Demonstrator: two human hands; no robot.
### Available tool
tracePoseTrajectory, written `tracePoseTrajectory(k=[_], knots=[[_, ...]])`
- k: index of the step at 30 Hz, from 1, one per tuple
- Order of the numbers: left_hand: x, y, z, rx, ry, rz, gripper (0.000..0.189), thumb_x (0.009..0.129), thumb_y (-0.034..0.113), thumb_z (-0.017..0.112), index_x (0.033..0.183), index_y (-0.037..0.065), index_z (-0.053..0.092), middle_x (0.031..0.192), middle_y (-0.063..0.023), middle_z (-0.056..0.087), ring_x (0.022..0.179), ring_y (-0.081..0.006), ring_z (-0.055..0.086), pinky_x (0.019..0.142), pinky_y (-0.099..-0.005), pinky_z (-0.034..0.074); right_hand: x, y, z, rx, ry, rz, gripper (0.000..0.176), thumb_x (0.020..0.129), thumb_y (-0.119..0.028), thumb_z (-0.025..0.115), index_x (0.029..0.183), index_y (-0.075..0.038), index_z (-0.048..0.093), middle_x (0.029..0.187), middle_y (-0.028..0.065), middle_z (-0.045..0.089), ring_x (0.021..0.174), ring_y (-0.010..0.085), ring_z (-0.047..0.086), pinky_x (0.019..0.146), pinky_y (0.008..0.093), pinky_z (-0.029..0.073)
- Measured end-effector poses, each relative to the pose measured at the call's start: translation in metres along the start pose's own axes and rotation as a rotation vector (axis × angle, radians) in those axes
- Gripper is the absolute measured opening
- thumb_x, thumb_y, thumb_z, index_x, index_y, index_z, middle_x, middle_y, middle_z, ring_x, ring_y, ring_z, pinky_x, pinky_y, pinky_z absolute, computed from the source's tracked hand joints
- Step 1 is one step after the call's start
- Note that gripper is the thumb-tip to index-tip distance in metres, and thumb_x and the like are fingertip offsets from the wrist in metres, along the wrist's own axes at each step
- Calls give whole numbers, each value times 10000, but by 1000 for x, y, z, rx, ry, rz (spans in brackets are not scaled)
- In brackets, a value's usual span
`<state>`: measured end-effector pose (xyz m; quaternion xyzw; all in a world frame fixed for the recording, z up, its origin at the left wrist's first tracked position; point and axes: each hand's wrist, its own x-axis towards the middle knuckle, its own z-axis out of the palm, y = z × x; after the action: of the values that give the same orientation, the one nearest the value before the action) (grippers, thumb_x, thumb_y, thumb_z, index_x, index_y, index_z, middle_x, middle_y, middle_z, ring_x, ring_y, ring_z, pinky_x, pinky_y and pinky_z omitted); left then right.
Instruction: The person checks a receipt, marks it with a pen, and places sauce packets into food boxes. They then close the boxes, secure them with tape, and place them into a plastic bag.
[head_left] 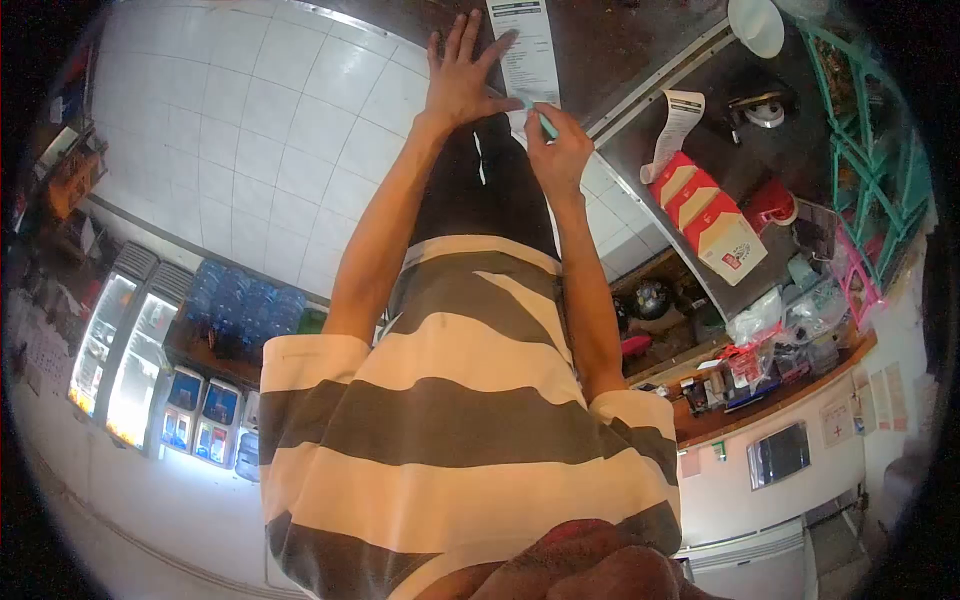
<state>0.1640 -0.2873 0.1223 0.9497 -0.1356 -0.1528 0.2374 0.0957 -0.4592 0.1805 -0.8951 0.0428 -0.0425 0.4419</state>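
A long printed receipt (pixel 527 60) lies flat on the dark counter at the top of the head view. My left hand (pixel 462 85) rests with its fingers spread, the index finger and thumb over the receipt's left side. Near the receipt's lower end, my right hand (pixel 562 152) is closed around a teal pen (pixel 547 126). The pen's tip is close to my left thumb and the paper's bottom edge; whether it touches the paper cannot be made out.
Right of my hands, red-and-white cartons (pixel 708 220) stand beside a curled paper slip (pixel 676 125). Behind are a white bowl (pixel 757 27), a black device (pixel 757 112) and a green plastic rack (pixel 865 160). White floor tiles (pixel 270 120) spread to the left.
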Motion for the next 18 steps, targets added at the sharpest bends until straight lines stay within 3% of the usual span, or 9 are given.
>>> tracePoseTrajectory(k=[2,8,11,14,17,18], knots=[[-3,-4,7,-65,205,82,1099,540,706,815,1508,402,394,1652,-177,162,1522,-376,152,1163,-667,107,3,1,-1,-27,12,46,142,845,-75,726,971,-11,710,888,183,713,785,341,706,696,386,556],[-3,-6,10,-61,190,61,1101,533,705,814,1504,394,398,1653,-167,168,1524,-366,151,1164,-672,101,11,1,5,30,-20,2,153,848,-80,723,981,-4,711,904,189,718,805,348,710,715,399,555],[-3,-5,9,-61,183,52,1095,536,698,817,1500,381,407,1649,-168,185,1521,-370,163,1160,-676,111,17,3,7,-26,50,87,154,852,-93,722,983,-13,713,910,188,719,816,348,711,726,399,555],[-2,-4,9,-59,201,57,1103,538,700,816,1505,360,407,1646,-170,191,1520,-371,168,1157,-681,108,24,2,9,24,-39,13,151,856,-96,717,986,-19,717,915,194,718,820,351,712,729,398,554],[-3,-5,9,-71,170,27,1112,544,700,814,1510,332,405,1639,-175,207,1515,-376,179,1159,-679,110,30,2,13,30,60,104,146,856,-93,714,983,-21,717,923,195,718,824,350,712,732,400,552],[-2,-5,9,-70,169,32,1112,544,700,814,1510,332,405,1639,-175,207,1515,-376,179,1159,-679,110,31,3,16,18,16,55,145,857,-101,721,980,-24,728,906,171,728,801,309,721,715,371,550]])
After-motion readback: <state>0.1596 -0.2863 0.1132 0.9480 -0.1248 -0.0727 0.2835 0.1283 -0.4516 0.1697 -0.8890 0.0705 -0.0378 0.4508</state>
